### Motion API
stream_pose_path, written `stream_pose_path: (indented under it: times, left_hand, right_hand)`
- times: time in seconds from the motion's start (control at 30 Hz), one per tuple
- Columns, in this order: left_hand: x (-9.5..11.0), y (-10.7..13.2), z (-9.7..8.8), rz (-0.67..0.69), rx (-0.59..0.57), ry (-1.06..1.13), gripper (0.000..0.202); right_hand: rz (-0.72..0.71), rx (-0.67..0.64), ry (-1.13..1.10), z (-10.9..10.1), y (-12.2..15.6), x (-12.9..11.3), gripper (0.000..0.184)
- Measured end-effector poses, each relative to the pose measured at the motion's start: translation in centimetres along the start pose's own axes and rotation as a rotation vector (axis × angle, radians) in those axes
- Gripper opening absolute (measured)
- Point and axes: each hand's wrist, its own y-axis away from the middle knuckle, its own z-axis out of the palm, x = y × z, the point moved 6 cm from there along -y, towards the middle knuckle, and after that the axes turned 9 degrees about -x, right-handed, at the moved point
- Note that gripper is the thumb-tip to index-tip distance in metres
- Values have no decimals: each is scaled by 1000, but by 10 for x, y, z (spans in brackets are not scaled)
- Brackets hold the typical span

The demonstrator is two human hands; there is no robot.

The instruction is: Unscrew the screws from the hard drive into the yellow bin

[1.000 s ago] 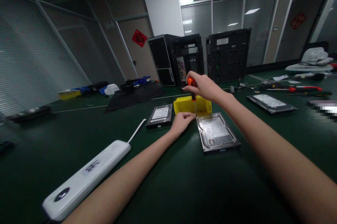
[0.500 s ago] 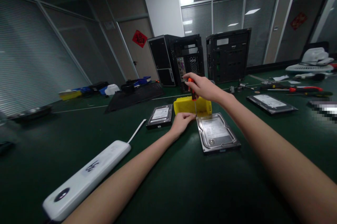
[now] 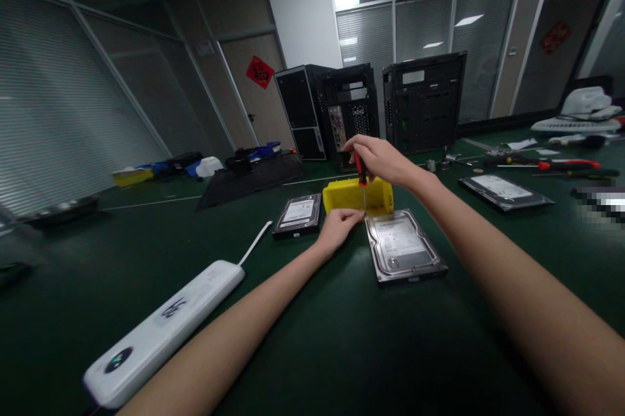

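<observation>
My right hand grips the red and black handle of a screwdriver, held upright with its thin shaft pointing down. The tip meets the far left corner of a silver hard drive lying on the green table. At that same corner, the fingertips of my left hand are pinched together beside the screwdriver's tip; whatever is between them is too small to make out. Just behind both hands stands a yellow plastic bin. A second hard drive lies left of my left hand.
A white power strip stretches across the front left. Computer cases stand at the back. To the right are another hard drive and red-handled pliers. A black mat lies at the back left.
The screwdriver handle sits at a slightly different angle, and the fingers of my right hand have shifted around it. My left hand stays at the drive's corner.
</observation>
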Motion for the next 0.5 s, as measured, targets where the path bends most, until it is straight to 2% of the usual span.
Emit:
stream_pose_path:
  times: [0.5]
  left_hand:
    - [2, 1, 0, -14, 1, -18, 30]
  right_hand:
    - [-9, 19, 94, 0, 3, -9, 27]
